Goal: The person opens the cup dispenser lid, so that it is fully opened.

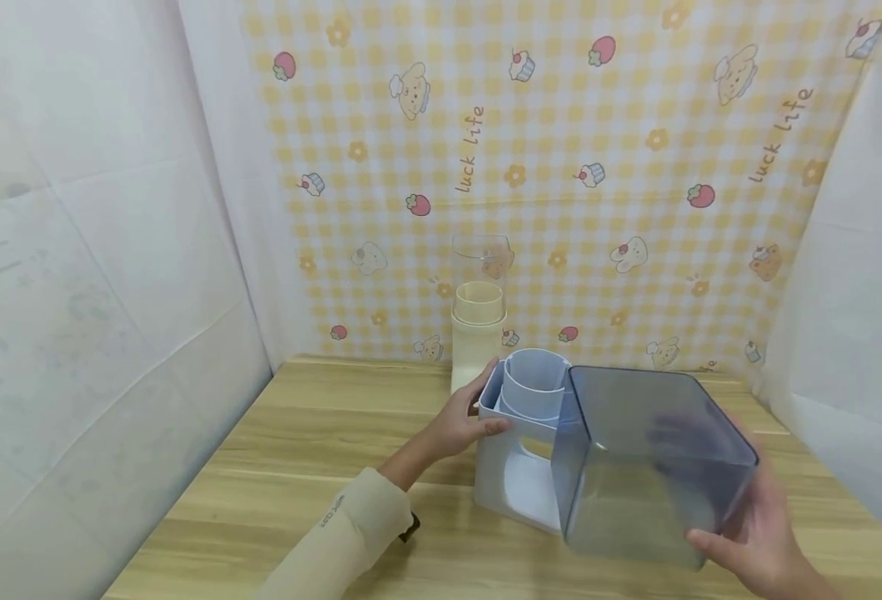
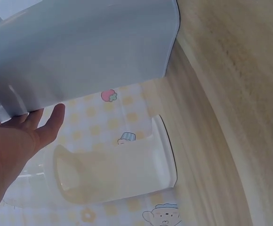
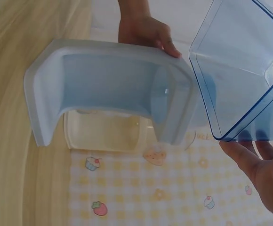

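Observation:
A light blue plastic dispenser base (image 1: 497,475) stands on the table, with a round collar (image 1: 534,383) inside its top and a wide opening in its side. My left hand (image 1: 459,427) grips the base by its upper left edge, the thumb over the front; the left wrist view shows fingers (image 2: 52,125) along its wall. To the right, my right hand (image 1: 759,529) holds a see-through blue square container (image 1: 628,508), tilted with its open end towards the base. In the right wrist view, the container's rim (image 3: 207,110) is close beside the base's top.
Behind the base stands a cream dispenser (image 1: 477,346) with a clear cylinder on top, near the back of the wooden table (image 1: 321,417). A yellow checked cloth (image 1: 546,125) hangs behind, with white sheets (image 1: 111,250) at both sides.

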The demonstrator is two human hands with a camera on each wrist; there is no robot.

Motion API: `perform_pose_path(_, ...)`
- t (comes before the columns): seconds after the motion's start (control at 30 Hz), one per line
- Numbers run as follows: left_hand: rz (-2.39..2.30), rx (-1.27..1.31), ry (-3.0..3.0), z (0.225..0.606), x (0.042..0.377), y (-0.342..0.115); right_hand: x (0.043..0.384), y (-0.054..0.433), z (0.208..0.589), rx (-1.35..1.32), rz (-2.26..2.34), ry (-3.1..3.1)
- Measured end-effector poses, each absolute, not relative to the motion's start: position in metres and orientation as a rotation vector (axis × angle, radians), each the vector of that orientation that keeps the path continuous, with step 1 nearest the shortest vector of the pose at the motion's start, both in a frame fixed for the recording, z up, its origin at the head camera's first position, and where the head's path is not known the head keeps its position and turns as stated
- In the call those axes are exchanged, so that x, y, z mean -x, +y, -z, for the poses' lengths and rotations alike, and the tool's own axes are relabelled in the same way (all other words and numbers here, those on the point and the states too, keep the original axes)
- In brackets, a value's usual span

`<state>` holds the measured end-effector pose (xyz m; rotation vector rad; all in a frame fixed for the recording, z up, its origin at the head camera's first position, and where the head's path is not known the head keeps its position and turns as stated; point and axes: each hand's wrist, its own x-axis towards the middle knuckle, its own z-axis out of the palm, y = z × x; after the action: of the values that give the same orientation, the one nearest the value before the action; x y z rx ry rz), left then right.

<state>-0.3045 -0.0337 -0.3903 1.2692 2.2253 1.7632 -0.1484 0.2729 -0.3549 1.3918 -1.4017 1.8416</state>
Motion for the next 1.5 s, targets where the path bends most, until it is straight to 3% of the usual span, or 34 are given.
perform_pose_path(0.8, -1.77, -1.312, 2.114, 0.386, 0.332, -0.036, 0.165, 0.274, 0.413, -1.221, -1.604, -1.942)
perform_pose_path(1.23, -1.729, -1.243, 2.192, 0.358, 0.319, -0.035, 0.169, 0.276, 0.429, -1.003, -1.563, -2.172)
perform_pose_path(1.5, -1.749, -1.239, 2.316, 0.382, 0.349, -0.03, 0.174, 0.276, 0.433, -0.952, -1.524, -2.258)
